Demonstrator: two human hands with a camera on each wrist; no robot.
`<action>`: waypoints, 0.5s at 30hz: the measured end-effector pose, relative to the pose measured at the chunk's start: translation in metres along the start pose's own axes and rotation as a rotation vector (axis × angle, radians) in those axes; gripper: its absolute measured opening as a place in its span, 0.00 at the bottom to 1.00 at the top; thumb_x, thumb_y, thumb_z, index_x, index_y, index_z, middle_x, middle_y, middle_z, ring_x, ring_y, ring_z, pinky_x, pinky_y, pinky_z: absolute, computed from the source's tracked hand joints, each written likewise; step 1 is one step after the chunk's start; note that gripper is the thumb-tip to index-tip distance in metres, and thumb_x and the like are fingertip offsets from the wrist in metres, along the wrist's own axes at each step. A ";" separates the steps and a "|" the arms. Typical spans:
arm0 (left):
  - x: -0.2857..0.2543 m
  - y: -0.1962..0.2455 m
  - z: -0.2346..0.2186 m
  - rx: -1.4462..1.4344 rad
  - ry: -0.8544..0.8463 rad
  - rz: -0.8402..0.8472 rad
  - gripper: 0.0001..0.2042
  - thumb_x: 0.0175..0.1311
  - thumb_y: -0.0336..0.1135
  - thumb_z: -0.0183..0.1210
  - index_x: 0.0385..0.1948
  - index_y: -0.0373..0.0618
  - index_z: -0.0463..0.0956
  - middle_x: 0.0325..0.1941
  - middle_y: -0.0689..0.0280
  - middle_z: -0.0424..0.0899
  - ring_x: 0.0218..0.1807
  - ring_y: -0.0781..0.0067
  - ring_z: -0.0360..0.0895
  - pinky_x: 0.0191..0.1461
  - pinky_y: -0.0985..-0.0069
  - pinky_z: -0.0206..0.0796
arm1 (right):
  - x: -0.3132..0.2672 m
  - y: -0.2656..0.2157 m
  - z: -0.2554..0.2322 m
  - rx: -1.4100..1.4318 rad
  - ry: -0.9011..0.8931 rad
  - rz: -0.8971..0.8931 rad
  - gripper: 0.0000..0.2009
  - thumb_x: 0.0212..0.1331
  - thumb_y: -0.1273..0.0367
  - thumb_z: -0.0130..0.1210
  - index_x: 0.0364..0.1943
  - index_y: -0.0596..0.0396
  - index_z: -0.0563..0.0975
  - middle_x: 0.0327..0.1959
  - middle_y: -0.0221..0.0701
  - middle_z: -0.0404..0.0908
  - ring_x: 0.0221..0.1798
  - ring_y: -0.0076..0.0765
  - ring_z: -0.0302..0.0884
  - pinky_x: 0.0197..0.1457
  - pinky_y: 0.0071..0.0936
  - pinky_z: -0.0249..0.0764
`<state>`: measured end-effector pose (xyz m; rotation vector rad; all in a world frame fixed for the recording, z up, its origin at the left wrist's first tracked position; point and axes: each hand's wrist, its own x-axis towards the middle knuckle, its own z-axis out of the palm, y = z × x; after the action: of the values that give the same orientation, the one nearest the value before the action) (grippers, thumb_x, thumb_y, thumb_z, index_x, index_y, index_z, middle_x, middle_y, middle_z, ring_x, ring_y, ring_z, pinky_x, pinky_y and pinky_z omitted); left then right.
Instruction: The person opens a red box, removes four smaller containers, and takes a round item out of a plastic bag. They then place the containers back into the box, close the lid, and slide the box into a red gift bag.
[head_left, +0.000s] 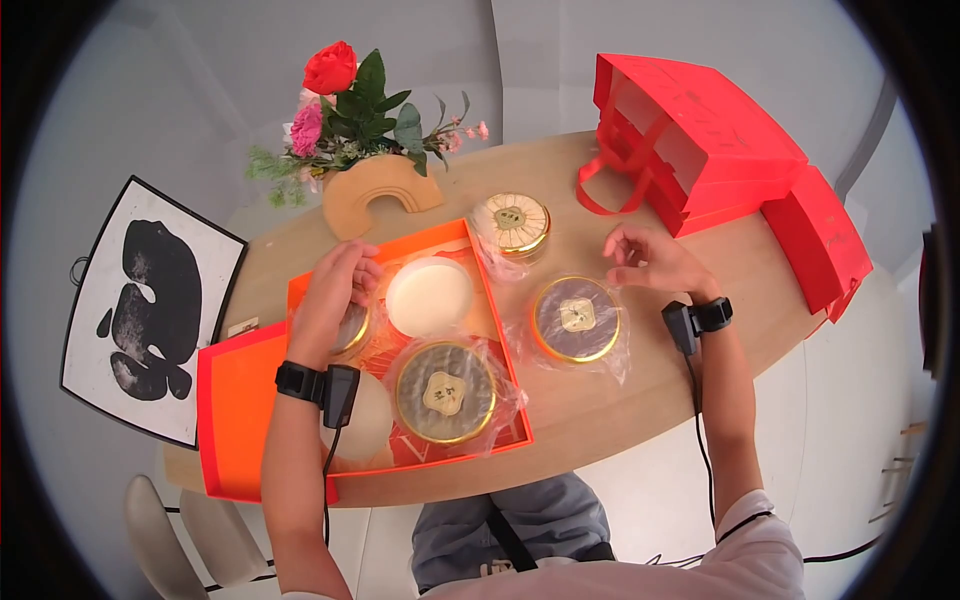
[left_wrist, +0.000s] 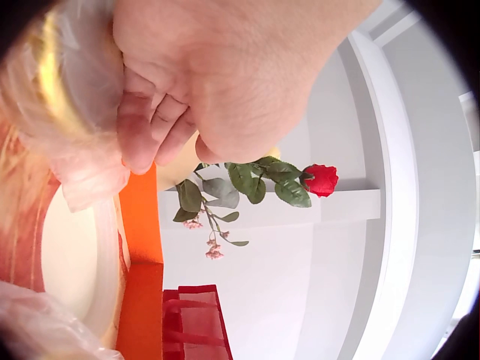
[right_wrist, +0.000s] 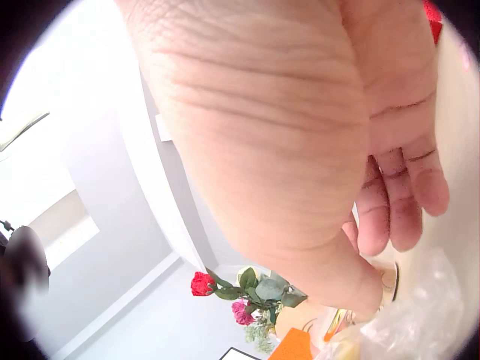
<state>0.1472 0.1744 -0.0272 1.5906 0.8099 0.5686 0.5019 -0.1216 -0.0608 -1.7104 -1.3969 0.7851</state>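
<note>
My left hand (head_left: pixel 338 292) is over the upper left of an open orange box (head_left: pixel 527 440), its loosely bent fingers beside a plastic-wrapped, gold-rimmed round tin (head_left: pixel 352 328). In the left wrist view the fingertips (left_wrist: pixel 139 161) overlap the wrapping; the hand partly hides this tin in the head view. A second wrapped tin (head_left: pixel 445 392) sits at the box's lower right, near pale round recesses (head_left: pixel 430 297). My right hand (head_left: pixel 655 258) hovers over the table with fingers loosely bent, nothing in it. Nearest it is another wrapped tin (head_left: pixel 577 318) with a cream label.
A cream-topped tin (head_left: pixel 517 224) stands behind the box. At the back are flowers in a wooden arch vase (head_left: pixel 385 190). Right of them lies a red gift bag (head_left: pixel 740 130) with ribbon handles. A framed black-and-white print (head_left: pixel 160 310) stands at the left.
</note>
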 end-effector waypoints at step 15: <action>-0.001 0.002 0.002 0.047 -0.002 0.018 0.15 0.78 0.41 0.47 0.46 0.39 0.78 0.34 0.68 0.82 0.32 0.84 0.75 0.30 0.86 0.66 | -0.007 -0.008 0.015 0.008 0.037 -0.016 0.21 0.61 0.71 0.66 0.58 0.52 0.75 0.48 0.26 0.80 0.45 0.20 0.75 0.45 0.25 0.73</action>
<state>0.1480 0.1723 -0.0257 1.6426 0.8135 0.5645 0.4839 -0.1254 -0.0612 -1.6970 -1.3786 0.7456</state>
